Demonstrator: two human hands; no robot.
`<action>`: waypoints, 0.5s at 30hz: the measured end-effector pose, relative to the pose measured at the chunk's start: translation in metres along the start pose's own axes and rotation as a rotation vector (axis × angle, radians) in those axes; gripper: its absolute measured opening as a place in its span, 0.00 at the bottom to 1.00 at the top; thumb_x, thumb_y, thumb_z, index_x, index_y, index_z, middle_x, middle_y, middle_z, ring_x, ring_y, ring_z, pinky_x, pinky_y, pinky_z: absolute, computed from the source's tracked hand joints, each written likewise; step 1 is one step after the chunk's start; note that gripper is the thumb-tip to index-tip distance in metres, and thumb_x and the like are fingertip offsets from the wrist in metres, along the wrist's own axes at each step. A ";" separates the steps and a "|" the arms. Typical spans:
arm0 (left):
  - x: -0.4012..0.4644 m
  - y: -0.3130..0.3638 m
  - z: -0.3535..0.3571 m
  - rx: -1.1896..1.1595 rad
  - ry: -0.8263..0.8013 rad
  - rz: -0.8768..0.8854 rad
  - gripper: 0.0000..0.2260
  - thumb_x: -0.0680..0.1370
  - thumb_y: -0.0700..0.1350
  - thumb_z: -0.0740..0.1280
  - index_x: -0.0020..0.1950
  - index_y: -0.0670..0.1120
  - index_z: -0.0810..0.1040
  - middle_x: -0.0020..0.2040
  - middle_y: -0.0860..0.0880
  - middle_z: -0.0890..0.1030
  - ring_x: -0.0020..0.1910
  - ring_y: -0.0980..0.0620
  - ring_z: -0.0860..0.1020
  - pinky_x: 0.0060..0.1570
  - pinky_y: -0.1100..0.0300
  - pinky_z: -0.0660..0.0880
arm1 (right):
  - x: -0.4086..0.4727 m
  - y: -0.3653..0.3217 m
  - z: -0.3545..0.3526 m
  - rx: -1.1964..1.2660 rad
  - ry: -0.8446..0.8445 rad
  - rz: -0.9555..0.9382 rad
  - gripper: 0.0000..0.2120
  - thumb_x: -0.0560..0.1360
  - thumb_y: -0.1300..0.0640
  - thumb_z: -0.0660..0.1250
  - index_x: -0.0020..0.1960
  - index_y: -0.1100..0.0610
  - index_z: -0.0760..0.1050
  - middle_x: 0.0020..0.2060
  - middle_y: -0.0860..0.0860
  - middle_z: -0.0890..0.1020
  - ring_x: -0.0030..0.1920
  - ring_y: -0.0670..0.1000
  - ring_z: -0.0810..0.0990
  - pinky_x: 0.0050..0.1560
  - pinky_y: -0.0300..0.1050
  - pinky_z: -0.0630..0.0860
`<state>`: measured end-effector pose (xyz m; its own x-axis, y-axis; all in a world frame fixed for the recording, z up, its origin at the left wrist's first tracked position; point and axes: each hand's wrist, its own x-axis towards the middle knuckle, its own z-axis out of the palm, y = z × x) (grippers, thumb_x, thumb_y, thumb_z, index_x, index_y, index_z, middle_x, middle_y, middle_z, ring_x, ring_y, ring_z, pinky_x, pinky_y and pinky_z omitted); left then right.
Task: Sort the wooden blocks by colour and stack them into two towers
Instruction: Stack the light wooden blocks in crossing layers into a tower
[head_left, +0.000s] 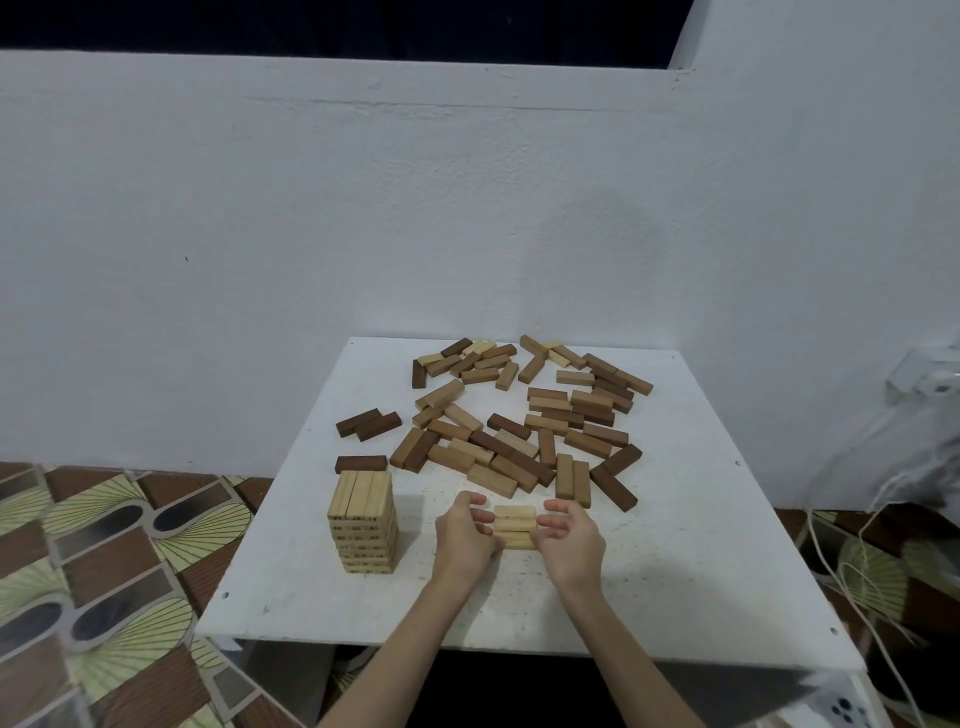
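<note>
pale blocks (515, 526) between grips | left grip (466, 535) clasps them | right grip (570, 540) loosely curled alongside

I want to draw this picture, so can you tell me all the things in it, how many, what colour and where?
light tower: one, pale wood, near left part of the table.
row of blocks: three, pale wood, flat side by side between the hands.
loose blocks: many, mostly mid and dark brown with a few pale, scattered over the far half of the table.
table: one, white, centre.
wall: one, white, behind the table.
floor: patterned brown, green and grey, left and right of the table.
cords: a few, white, right.
left hand: one, at the row's left end.
right hand: one, at the row's right end.
</note>
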<state>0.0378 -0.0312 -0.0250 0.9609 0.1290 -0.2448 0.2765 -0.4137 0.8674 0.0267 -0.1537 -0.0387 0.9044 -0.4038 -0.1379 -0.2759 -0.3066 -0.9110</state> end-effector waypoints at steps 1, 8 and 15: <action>0.000 0.000 0.000 -0.005 0.000 -0.001 0.21 0.70 0.29 0.71 0.60 0.41 0.72 0.47 0.47 0.77 0.36 0.58 0.73 0.31 0.72 0.73 | 0.000 0.000 0.001 0.000 0.003 0.000 0.14 0.71 0.71 0.68 0.54 0.61 0.77 0.44 0.53 0.81 0.44 0.48 0.79 0.39 0.30 0.73; 0.000 0.000 -0.001 -0.016 0.002 -0.009 0.21 0.70 0.30 0.71 0.60 0.42 0.71 0.46 0.48 0.77 0.36 0.58 0.73 0.31 0.72 0.72 | 0.000 0.003 0.003 -0.015 0.012 -0.026 0.14 0.71 0.71 0.69 0.54 0.60 0.77 0.44 0.51 0.80 0.44 0.47 0.79 0.40 0.30 0.73; 0.000 0.001 -0.001 -0.016 -0.004 -0.006 0.21 0.70 0.30 0.71 0.61 0.41 0.71 0.48 0.47 0.77 0.38 0.56 0.74 0.30 0.73 0.71 | 0.002 0.004 0.004 0.002 -0.002 -0.020 0.14 0.70 0.71 0.69 0.53 0.59 0.77 0.45 0.52 0.81 0.45 0.48 0.80 0.39 0.31 0.74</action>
<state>0.0380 -0.0312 -0.0237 0.9594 0.1275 -0.2515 0.2818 -0.3985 0.8728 0.0282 -0.1522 -0.0442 0.9104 -0.3959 -0.1200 -0.2567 -0.3132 -0.9143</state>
